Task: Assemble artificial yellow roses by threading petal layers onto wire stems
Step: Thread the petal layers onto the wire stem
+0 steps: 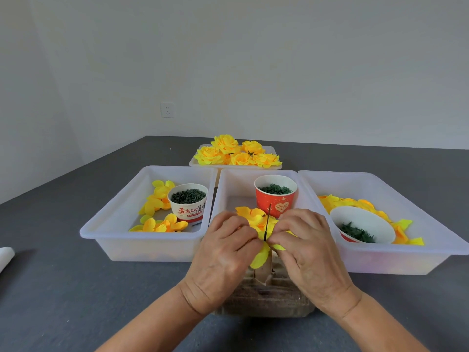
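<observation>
Both hands, left hand (pixel 225 240) and right hand (pixel 302 240), are pinched on a soft, feather-light yellow petal layer (pixel 258 219) threaded on the thin upright wire stem (pixel 267 222) above the bench; its centre hole is judged best held

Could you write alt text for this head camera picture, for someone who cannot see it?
Two hands, left and right, pinch yellow petals around an upright dark wire stem. Behind them, white trays hold loose petals and cups of green parts; finished roses fill the farthest tray.

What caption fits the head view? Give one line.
Both hands press yellow petals onto an upright wire stem.
</observation>
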Available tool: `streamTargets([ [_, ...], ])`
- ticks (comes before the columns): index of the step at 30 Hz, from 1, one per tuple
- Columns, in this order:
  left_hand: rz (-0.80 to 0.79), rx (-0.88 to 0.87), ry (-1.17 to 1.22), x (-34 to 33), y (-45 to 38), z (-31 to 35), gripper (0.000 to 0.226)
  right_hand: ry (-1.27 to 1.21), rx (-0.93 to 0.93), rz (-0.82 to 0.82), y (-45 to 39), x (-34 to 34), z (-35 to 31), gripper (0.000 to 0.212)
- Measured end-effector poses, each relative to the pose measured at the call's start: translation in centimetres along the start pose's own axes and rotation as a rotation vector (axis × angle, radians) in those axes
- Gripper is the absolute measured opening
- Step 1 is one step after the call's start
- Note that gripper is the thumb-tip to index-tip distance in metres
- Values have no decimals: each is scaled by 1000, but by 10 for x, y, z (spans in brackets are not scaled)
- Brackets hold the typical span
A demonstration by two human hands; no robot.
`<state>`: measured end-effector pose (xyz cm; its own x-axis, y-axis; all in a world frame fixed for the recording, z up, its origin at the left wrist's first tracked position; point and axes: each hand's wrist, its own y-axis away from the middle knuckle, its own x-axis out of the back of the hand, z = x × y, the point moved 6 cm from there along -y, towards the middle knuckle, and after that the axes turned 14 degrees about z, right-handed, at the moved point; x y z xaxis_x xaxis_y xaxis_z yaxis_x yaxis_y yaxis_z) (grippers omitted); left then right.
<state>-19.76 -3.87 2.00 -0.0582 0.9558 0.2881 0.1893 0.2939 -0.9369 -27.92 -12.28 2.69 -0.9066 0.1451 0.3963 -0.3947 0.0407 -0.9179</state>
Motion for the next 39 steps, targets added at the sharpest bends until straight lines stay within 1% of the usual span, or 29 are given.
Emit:
streamTargets([
  [3,-6,37,23,0,2,-4,30,-45,-66,-4,5,-2,6,11],
  [5,-35,74,56,0,5,-8,21,-91,-115,-33,9,-3,11,20],
  [6,-69,105,85,0,7,-10,22,-110,-118,-44,11,-2,13,23],
  [7,-114,148,125,0,8,-13,29,-127,-116,-56,12,-1,14,24],
  [9,-186,298,259,0,7,-21,39,-163,-127,-92,13,1,15,28],
  [11,-178,528,407,1,4,-32,41,-217,-171,-109,11,4,18,31],
  [13,-151,726,504,-1,2,-41,29,-280,-220,-113,7,5,21,36],
  [14,-165,788,540,-6,2,-43,21,-315,-248,-113,5,5,22,37],
  [15,-202,828,576,-11,2,-42,20,-349,-279,-112,3,5,24,37],
  [17,-293,857,616,-21,4,-39,24,-410,-332,-115,2,4,28,34],
  [18,-325,862,616,-25,6,-37,22,-429,-346,-126,2,3,29,30],
  [21,-332,894,621,-30,12,-38,7,-452,-353,-142,5,0,30,28],
  [22,-328,906,623,-31,13,-40,6,-461,-366,-129,5,-1,31,29],
  [25,-364,907,607,-35,12,-42,6,-471,-467,-58,3,-6,41,20],
  [28,-513,882,705,-42,4,-47,6,-465,-600,-18,-6,-15,57,27],
  [30,-630,866,806,-45,1,-51,13,-464,-700,-25,-14,-26,72,34],
  [31,-655,893,855,-47,0,-55,18,-457,-737,-30,-18,-32,80,35],
  [33,-616,1002,900,-54,-2,-66,24,-416,-784,-41,-26,-47,98,30],
  [35,-522,1077,853,-67,-5,-79,21,-359,-809,-58,-33,-62,115,20],
  [37,-453,1099,767,-82,-7,-90,20,-303,-830,-94,-36,-80,133,14],
  [39,-417,1094,690,-96,-7,-99,23,-214,-826,-165,-39,-98,149,12],
])
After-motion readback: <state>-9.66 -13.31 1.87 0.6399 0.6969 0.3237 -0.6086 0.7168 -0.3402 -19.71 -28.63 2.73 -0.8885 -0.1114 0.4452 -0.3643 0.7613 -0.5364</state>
